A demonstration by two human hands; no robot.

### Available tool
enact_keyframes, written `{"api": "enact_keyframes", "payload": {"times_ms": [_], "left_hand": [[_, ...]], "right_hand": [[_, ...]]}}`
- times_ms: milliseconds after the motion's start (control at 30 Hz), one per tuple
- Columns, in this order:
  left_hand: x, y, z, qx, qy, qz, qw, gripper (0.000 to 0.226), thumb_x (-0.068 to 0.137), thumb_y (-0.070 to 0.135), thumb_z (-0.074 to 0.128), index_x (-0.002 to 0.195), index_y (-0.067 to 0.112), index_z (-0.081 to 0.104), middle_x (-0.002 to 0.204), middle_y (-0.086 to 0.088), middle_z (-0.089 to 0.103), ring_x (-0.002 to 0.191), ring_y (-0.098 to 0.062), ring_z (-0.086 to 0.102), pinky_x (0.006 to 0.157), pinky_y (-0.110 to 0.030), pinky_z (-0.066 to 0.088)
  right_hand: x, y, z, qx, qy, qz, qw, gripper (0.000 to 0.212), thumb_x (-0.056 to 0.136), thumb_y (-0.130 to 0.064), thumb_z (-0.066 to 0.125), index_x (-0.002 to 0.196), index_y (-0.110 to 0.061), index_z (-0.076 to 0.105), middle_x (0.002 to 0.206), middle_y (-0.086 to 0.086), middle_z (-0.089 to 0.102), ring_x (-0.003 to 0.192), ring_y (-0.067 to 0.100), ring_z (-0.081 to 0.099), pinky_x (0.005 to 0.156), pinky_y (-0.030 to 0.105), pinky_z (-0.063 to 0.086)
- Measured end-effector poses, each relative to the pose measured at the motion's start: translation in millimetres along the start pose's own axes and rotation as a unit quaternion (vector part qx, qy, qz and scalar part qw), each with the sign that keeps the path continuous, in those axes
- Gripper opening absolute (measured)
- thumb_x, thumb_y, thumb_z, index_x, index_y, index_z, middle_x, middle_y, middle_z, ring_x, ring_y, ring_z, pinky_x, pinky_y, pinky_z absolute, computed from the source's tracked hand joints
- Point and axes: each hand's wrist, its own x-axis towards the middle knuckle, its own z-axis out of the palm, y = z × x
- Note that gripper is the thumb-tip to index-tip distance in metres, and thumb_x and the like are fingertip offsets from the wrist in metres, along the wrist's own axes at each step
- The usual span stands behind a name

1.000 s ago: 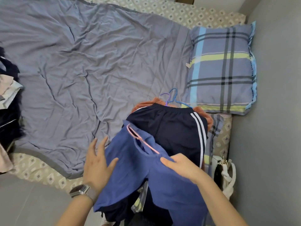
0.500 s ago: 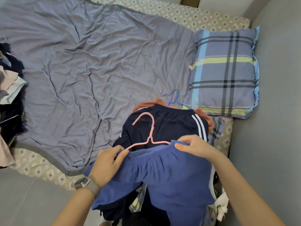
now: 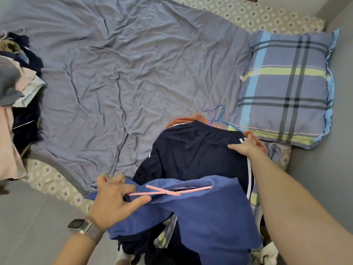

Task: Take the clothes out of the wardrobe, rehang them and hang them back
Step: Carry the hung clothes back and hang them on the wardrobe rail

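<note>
- left hand (image 3: 114, 196) fingers pinch pink hanger (image 3: 177, 190) end inside blue shirt (image 3: 200, 211); hanger runs sideways, rightward from them.
- right hand (image 3: 246, 145) fingers spread on navy shorts (image 3: 193, 153), beyond the hanger.

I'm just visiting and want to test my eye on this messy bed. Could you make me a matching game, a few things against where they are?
Things:
1. pink hanger
2. plaid pillow
3. clothes heap
4. navy striped shorts

Places:
A. left edge of the bed
B. under the right hand
C. inside the blue garment, held by the left hand
D. by the wall, right side

Pairs: 1-C, 2-D, 3-A, 4-B
</note>
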Motion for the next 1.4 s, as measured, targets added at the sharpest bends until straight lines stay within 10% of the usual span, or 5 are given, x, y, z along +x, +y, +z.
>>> {"api": "enact_keyframes", "payload": {"times_ms": [433, 733, 867, 967, 1400], "left_hand": [[18, -1, -12, -0.020, 0.066, 0.022, 0.997, 0.075, 0.086, 0.073, 0.028, 0.041, 0.015, 0.040, 0.042, 0.006, 0.035, 0.061, -0.006, 0.032, 0.065, -0.031, 0.014], [27, 2, -5, -0.009, 0.044, 0.015, 0.999, 0.067, 0.083, 0.069, 0.039, 0.042, 0.016, 0.038, 0.043, 0.012, 0.026, 0.063, -0.007, 0.033, 0.072, -0.028, 0.013], [25, 0, -5, 0.011, 0.024, 0.028, 0.999, 0.063, 0.080, 0.066, 0.046, 0.041, 0.016, 0.043, 0.042, 0.009, 0.035, 0.064, -0.008, 0.033, 0.073, -0.028, 0.014], [20, -1, -6, 0.012, 0.019, 0.039, 0.999, 0.053, 0.076, 0.057, 0.052, 0.041, 0.017, 0.044, 0.044, 0.009, 0.036, 0.063, -0.009, 0.033, 0.072, -0.028, 0.017], [-39, -40, -43, -0.168, 0.083, -0.051, 0.981, 0.047, 0.079, 0.051, 0.052, 0.048, 0.018, 0.043, 0.047, 0.010, 0.035, 0.060, -0.009, 0.037, 0.062, -0.024, 0.029]], "right_hand": [[85, 31, 19, 0.030, -0.026, -0.034, 0.999, 0.097, 0.034, -0.102, 0.049, 0.120, -0.058, 0.047, 0.133, -0.007, 0.054, 0.115, 0.026, 0.053, 0.100, 0.047, 0.042], [-72, -35, 47, 0.011, 0.033, -0.236, 0.971, 0.043, 0.069, -0.039, 0.081, 0.083, -0.009, 0.054, 0.076, 0.005, 0.057, 0.075, 0.025, 0.055, 0.057, 0.032, 0.037], [-99, -45, 75, -0.026, -0.114, -0.259, 0.959, 0.048, 0.073, -0.011, 0.072, 0.117, -0.014, 0.054, 0.109, 0.007, 0.065, 0.097, 0.024, 0.060, 0.080, 0.030, 0.047], [-118, -54, 74, -0.032, -0.193, -0.269, 0.943, 0.036, 0.068, 0.006, 0.063, 0.088, -0.025, 0.063, 0.082, -0.001, 0.064, 0.082, 0.018, 0.057, 0.065, 0.025, 0.044], [-326, -71, 57, 0.134, -0.321, -0.417, 0.840, 0.016, 0.064, -0.037, 0.072, 0.074, -0.027, 0.066, 0.066, -0.018, 0.056, 0.062, -0.002, 0.049, 0.062, 0.013, 0.039]]}}
